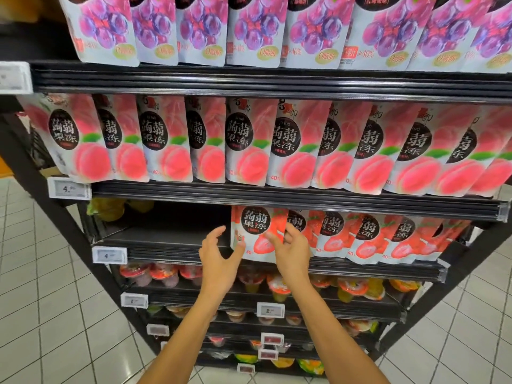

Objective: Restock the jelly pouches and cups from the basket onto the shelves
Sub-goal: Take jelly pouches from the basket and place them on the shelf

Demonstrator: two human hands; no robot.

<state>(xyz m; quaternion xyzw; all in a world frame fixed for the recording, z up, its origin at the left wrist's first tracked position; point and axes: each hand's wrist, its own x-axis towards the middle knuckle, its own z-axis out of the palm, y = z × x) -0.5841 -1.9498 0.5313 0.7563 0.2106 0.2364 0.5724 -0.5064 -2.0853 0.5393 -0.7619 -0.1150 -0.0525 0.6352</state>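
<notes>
1. The left grip (219, 256) is spread wide and holds nothing; its thumb tip meets the lower left edge of the strawberry pouch (255, 223).
2. That pouch stands upright on the third shelf (166, 249), at the left end of its row (374, 236).
3. The right grip (291, 252) lies with bent fingers against the pouch's front; I cannot tell whether it pinches.
4. Jelly cups (354, 289) sit on the shelf below.

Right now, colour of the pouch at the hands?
Red and white pouch, black label; head view.
</notes>
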